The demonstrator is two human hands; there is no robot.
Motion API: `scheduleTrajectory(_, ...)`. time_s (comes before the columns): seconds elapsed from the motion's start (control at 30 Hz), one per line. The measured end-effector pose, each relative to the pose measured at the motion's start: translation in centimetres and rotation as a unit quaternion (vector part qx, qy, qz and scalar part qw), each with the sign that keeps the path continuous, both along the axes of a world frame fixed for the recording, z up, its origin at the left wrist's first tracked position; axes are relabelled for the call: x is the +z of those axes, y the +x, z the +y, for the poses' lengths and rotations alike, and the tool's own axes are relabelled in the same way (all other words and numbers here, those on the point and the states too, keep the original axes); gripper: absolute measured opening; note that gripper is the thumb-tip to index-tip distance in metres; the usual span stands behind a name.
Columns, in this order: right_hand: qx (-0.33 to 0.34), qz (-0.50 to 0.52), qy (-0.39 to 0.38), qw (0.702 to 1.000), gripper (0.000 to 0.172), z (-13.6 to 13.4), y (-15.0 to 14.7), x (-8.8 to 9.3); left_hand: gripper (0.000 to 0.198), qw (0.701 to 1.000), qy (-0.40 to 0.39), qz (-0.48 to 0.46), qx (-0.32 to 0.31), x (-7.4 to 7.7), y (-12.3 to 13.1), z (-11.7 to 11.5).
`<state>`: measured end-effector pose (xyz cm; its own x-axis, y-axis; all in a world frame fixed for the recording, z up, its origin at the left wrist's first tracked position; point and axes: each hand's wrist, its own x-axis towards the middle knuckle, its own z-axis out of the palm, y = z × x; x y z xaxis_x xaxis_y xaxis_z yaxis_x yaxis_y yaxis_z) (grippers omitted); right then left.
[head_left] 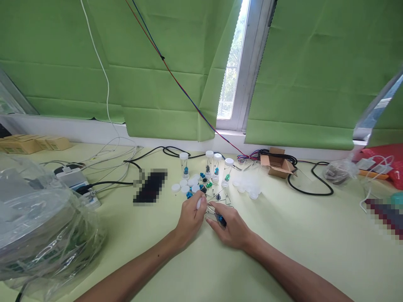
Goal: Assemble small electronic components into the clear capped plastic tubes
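Note:
Close together at the middle of the table are my two hands. My left hand (190, 216) is closed on a white cap (198, 204). Fingers of my right hand (232, 226) wrap a small clear vial (211, 215), tilted sideways, with metal pieces and a blue part (221, 219) inside. The cap is at the vial's left end; whether it is fully seated I cannot tell. Just beyond my hands are loose blue, green and black parts (206, 182), thin bent metal rods (227, 197) and loose white caps (176, 188).
Several capped vials (228, 172) stand behind the loose parts. Clear vials or cups (248, 184) lie to their right, before an open cardboard box (277, 163). Black cable (311, 193) loops at right. A pixelated dark object (150, 187) and a plastic-wrapped spool (47, 235) are at left.

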<state>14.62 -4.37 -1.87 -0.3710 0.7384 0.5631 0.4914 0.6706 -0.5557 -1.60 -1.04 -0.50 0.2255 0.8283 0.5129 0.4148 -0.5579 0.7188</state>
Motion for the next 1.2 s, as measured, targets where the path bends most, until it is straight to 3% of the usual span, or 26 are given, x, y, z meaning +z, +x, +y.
scheduleTrajectory(0.17,-0.010,0.006,0.014,1.000,0.036,0.0,0.0,0.2,0.032,1.000,-0.001,0.018,0.000,0.7,-0.1,-0.2)
scheduleTrajectory(0.37,-0.045,0.060,0.014,0.997,0.038,0.1,0.1,0.3,0.027,0.998,-0.021,0.002,-0.051,1.7,-0.4,-0.1)
scheduleTrajectory(0.6,-0.076,0.130,-0.051,0.987,0.027,0.3,0.1,0.4,0.054,0.989,-0.085,-0.041,-0.111,1.2,-0.2,0.1)
scheduleTrajectory(1.2,-0.048,0.062,-0.073,0.994,0.022,0.3,0.1,0.3,0.047,0.972,-0.148,-0.136,-0.121,0.8,-0.1,0.1)
